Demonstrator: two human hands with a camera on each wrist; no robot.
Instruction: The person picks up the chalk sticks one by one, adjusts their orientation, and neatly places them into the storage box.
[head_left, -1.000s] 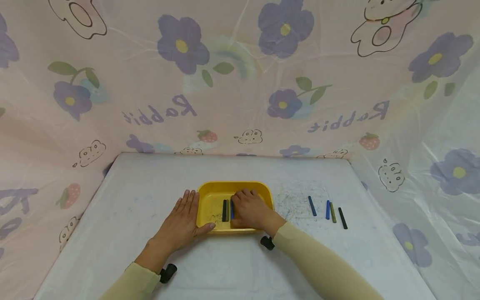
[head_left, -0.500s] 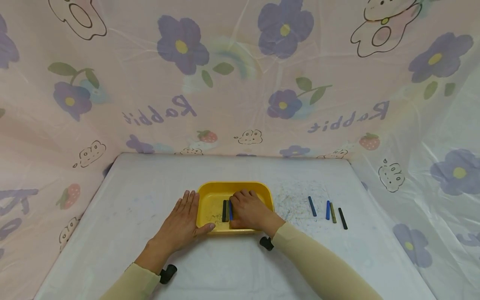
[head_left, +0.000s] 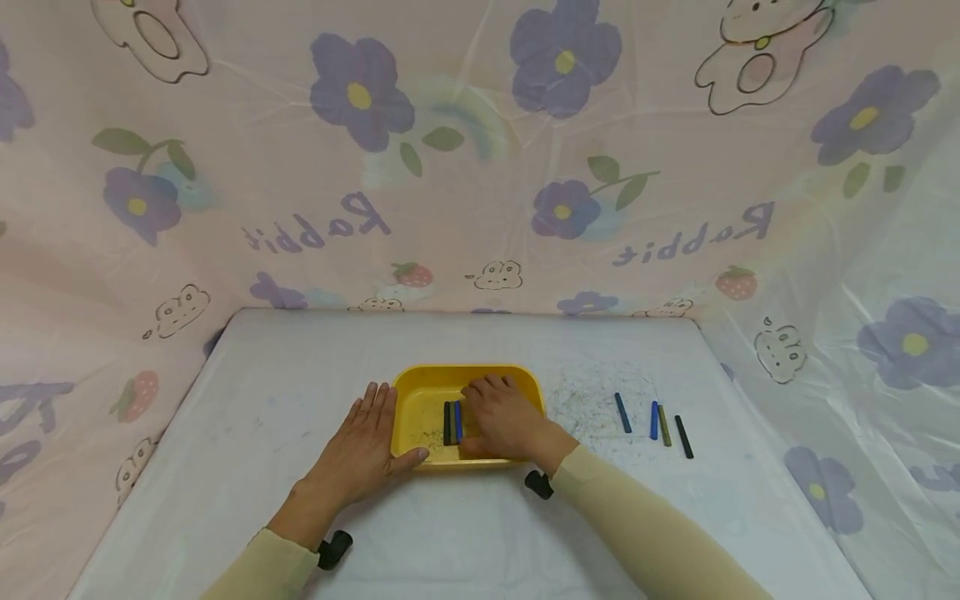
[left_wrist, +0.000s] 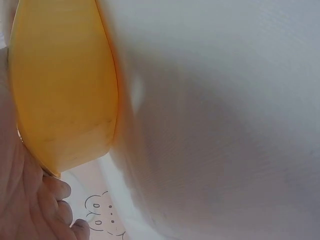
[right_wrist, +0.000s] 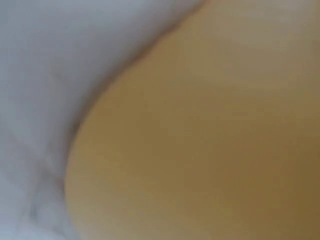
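A yellow tray sits on the white-covered table. Inside it a black crayon, an olive crayon and a blue crayon lie side by side. My left hand rests flat against the tray's left side, its thumb over the front rim; in the left wrist view its fingers lie along the tray wall. Over the tray's right half, my right hand has its fingertips and thumb just right of the blue crayon, fingers loosely bent. The right wrist view is blurred, filled by yellow plastic.
Right of the tray lie a dark teal crayon, another blue crayon, another olive crayon and another black crayon. Coloured smudges mark the cloth there. A patterned curtain stands behind the table.
The blue crayon in the tray has shifted left against the olive one, and my right hand has come slightly away from it. My left hand stays at the tray.
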